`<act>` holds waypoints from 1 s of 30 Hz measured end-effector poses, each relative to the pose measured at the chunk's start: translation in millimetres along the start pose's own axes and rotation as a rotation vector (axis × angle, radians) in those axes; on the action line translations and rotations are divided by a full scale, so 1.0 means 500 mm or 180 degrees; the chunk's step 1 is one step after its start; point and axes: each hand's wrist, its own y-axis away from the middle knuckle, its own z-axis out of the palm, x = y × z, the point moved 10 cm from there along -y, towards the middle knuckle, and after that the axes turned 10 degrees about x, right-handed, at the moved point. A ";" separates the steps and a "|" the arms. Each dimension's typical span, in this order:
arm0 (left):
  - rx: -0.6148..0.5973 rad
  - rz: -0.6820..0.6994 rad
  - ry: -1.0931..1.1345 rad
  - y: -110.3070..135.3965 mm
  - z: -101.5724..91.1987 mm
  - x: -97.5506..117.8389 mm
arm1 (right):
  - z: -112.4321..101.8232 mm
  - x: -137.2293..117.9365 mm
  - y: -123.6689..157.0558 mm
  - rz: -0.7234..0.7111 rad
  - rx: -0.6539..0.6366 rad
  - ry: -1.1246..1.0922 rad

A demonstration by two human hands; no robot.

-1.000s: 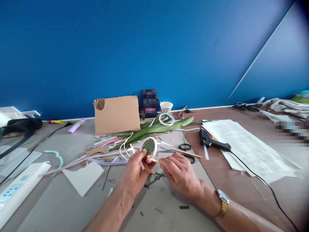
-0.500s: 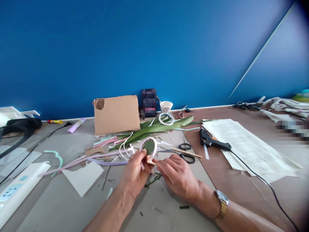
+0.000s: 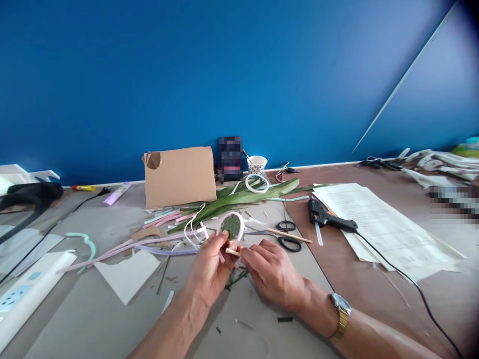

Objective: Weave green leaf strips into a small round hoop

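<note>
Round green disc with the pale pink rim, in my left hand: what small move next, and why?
Perhaps nudge the thin pale wood-coloured stick gently against the lower edge of the disc. Your left hand pinches the disc, thumb over its face, and your right hand holds the stick, its tip just below that edge; whether they touch is hard to see.

pink-rimmed green disc (image 3: 233,227): round, near upright | pale wooden stick (image 3: 233,252): slanting, just below disc

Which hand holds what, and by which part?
The left hand holds the pink-rimmed green disc by its lower left edge; the right hand pinches a pale stick behind its exposed left tip, far end hidden.
</note>
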 end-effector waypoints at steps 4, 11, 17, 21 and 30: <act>0.0042 0.0035 -0.0059 -0.002 -0.005 0.002 | 0.003 0.000 0.002 -0.0011 -0.0039 -0.0003; 0.0065 0.0012 -0.0179 0.003 -0.005 0.003 | 0.005 -0.004 0.002 -0.0067 -0.0091 -0.0046; 0.0013 0.0060 -0.0191 0.003 -0.005 0.003 | 0.010 -0.005 0.003 -0.0090 -0.0151 -0.0070; -0.0012 0.0091 -0.0154 0.001 -0.003 0.004 | 0.013 -0.004 0.004 -0.0075 -0.0163 -0.0057; 0.0201 -0.0060 -0.0103 0.008 -0.008 -0.001 | 0.013 0.030 0.007 0.0433 -0.0046 -0.0135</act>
